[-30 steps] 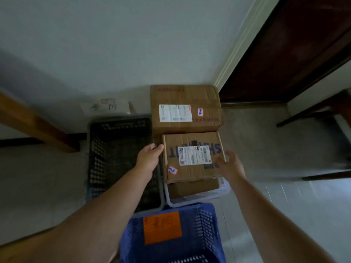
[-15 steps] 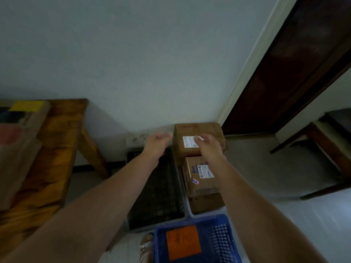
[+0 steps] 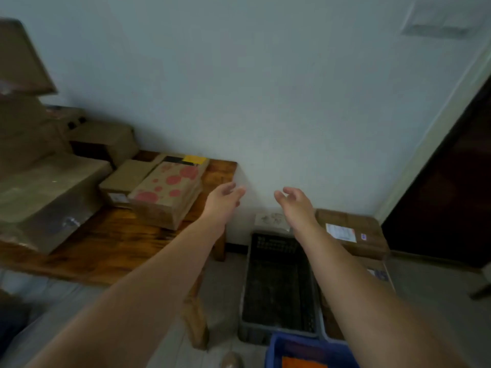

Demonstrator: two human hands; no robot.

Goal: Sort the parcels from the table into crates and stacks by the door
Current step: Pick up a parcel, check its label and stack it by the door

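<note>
Pale wall point(image 3: 265, 102) is faced. Before it the left hand point(image 3: 224, 201) and right hand point(image 3: 296, 205) are held apart, fingers loose, nothing gripped. Near the left hand a red-spotted parcel point(image 3: 168, 193) lies on the wooden table point(image 3: 111, 251); a black crate point(image 3: 276, 243) sits below the right hand. Fetching 1 parcel seems in hand; a 2-sided grasp is needed.

Scene dimly lit; cool grey-blue cast laid over wall point(image 3: 265, 88). Source of light not to be told. Warm sheen picked up on table point(image 3: 106, 248) top. Door point(image 3: 451, 203) sunk to near black, detail lost. Motion blur spread across whole frame, heaviest on parcels point(image 3: 39, 187) at left edge. Glint caught on one wrapped parcel. Label on box point(image 3: 353, 221) smeared, unreadable. Wide-angle stretch seen toward edges
</note>
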